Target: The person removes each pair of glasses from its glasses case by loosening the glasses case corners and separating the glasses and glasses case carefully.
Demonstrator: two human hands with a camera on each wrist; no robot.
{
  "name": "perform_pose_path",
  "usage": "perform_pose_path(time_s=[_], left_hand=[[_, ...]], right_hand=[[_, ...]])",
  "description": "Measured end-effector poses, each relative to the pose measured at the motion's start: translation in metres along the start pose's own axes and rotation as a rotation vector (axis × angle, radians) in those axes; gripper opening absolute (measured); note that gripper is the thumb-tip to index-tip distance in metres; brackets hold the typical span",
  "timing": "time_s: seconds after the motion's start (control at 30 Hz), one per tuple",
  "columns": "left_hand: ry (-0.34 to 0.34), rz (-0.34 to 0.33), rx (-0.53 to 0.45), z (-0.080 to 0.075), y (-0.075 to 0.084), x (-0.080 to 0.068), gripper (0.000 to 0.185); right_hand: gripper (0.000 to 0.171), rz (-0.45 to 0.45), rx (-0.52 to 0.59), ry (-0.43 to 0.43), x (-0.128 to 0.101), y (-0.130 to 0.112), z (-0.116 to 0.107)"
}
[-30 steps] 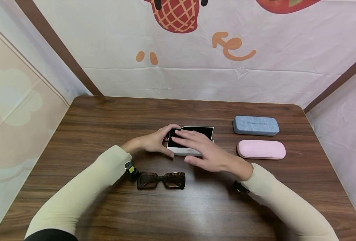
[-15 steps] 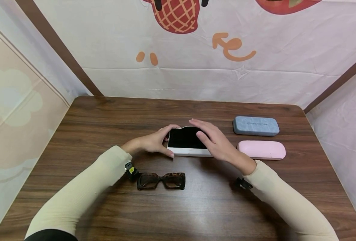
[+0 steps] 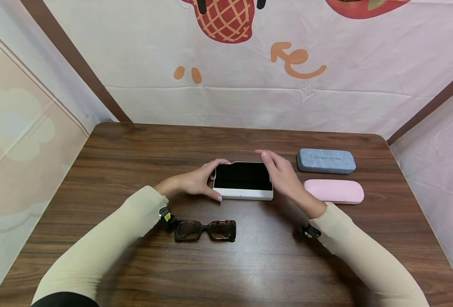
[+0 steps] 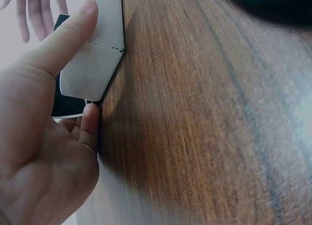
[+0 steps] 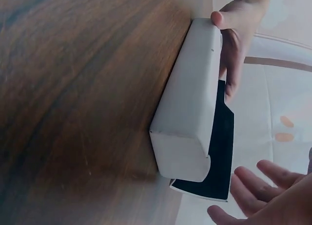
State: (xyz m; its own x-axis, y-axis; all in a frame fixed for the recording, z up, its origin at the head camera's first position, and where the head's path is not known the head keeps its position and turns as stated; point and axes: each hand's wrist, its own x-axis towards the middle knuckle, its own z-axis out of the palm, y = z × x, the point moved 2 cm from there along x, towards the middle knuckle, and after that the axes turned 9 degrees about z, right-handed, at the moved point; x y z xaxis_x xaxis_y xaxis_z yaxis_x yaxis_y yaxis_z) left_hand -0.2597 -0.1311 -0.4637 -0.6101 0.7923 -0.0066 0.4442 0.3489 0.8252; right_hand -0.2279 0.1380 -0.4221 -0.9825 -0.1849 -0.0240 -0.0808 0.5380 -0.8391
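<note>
A white glasses case (image 3: 245, 194) with a black flap (image 3: 243, 175) on top lies mid-table. My left hand (image 3: 212, 179) grips its left end, thumb on the near side and fingers on the far side. The left wrist view shows that thumb pressed along the case (image 4: 105, 40). My right hand (image 3: 279, 171) is at the case's right end with its fingers straight. In the right wrist view its fingertips (image 5: 253, 188) hover just off the black flap (image 5: 220, 152). Tortoiseshell sunglasses (image 3: 205, 230) lie folded near my left wrist.
A blue glasses case (image 3: 326, 160) and a pink one (image 3: 333, 191) lie side by side, right of my right hand. The brown wooden table (image 3: 249, 264) is enclosed by printed fabric walls (image 3: 226, 94) at the back and both sides.
My right hand has slid to the right, off the top of the black flap to the case's right end. The flap now lies flatter. My left hand has stayed put.
</note>
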Motion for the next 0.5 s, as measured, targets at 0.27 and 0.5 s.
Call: perform_pose_path(time_s=[0.27, 0.5], left_hand=[[-0.002, -0.021, 0.007, 0.0, 0.002, -0.001, 0.101], [-0.006, -0.028, 0.001, 0.001, 0.001, 0.0, 0.101]], right_hand=[[0.054, 0.172, 0.008, 0.053, 0.011, 0.011, -0.002], [0.045, 0.247, -0.059, 0.066, 0.018, 0.022, -0.001]])
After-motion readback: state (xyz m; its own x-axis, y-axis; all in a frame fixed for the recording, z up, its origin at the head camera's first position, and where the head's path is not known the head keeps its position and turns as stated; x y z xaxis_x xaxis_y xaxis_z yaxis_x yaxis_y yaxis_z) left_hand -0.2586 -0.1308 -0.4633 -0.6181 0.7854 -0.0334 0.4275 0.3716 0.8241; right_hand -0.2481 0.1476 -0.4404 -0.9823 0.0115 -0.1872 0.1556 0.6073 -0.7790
